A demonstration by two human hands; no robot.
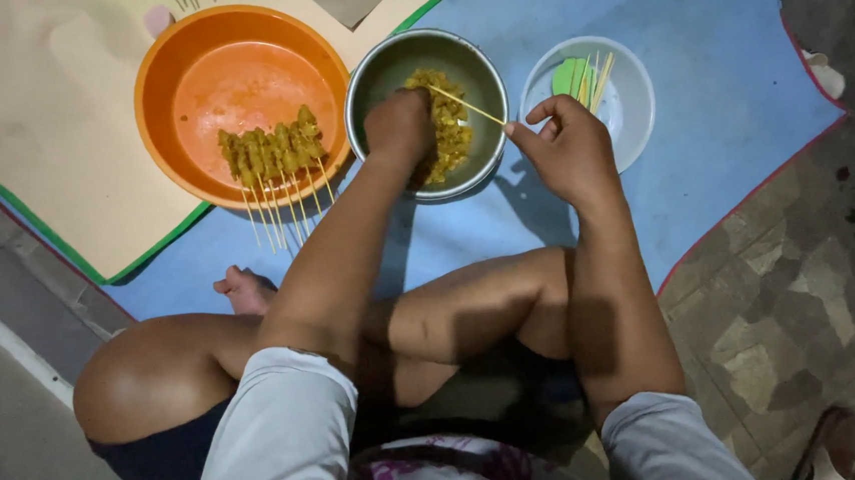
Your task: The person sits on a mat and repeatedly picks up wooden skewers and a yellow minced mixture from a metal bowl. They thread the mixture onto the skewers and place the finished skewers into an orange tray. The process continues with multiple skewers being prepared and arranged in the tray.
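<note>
My left hand (397, 124) reaches into a metal bowl (380, 68) and is closed on yellow marinated meat pieces (450, 128) inside it. My right hand (566, 145) pinches a thin bamboo skewer (466, 105) whose tip points into the meat in the bowl. To the left, an orange basin (175, 67) holds several finished skewers of yellow meat (271, 153), with their sticks hanging over the near rim. On the right, a white bowl (632, 105) holds several bare skewers (592, 78) and a green lid.
The bowls stand on a blue mat (693, 21) partly covered by beige paper (27, 108). My crossed bare legs (453, 313) lie below the bowls. Patterned stone floor (794, 315) lies right, and grey concrete floor lies left.
</note>
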